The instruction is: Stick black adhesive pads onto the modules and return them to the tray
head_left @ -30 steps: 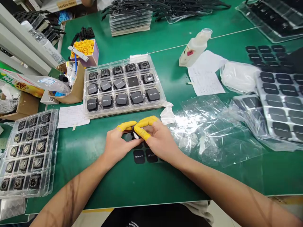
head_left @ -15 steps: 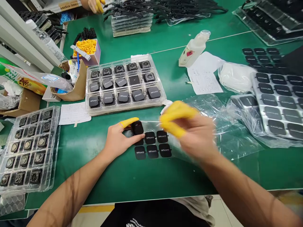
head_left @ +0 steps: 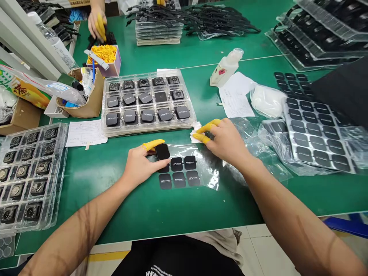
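My left hand (head_left: pixel 140 163) has its yellow-sleeved finger and thumb closed on a black square watch body (head_left: pixel 162 151), screen side up. Under it lies a clear sheet of black HiFuture screen stickers (head_left: pixel 179 179), its upper left sticker partly covered by my thumb. To the right, my right hand (head_left: pixel 225 140), also with yellow finger cots, pinches a crumpled white wipe (head_left: pixel 196 132) beside the front right corner of the clear tray (head_left: pixel 149 128). That tray holds several watch bodies, some face down, others topped with HiFuture stickers.
Another tray of watch bodies (head_left: pixel 64 153) stands at the left. Beyond are a box of yellow finger cots (head_left: pixel 115 69), a cardboard box (head_left: pixel 96 101) and a white bottle (head_left: pixel 227 69). Sticker sheets (head_left: pixel 319 134) and plastic bags lie right. A co-worker's hand (head_left: pixel 97 25) is at the back left.
My right hand has come down from above the sticker sheet and closed on the white wipe. My left hand still holds the watch body. The co-worker's hand has moved left and nearer.
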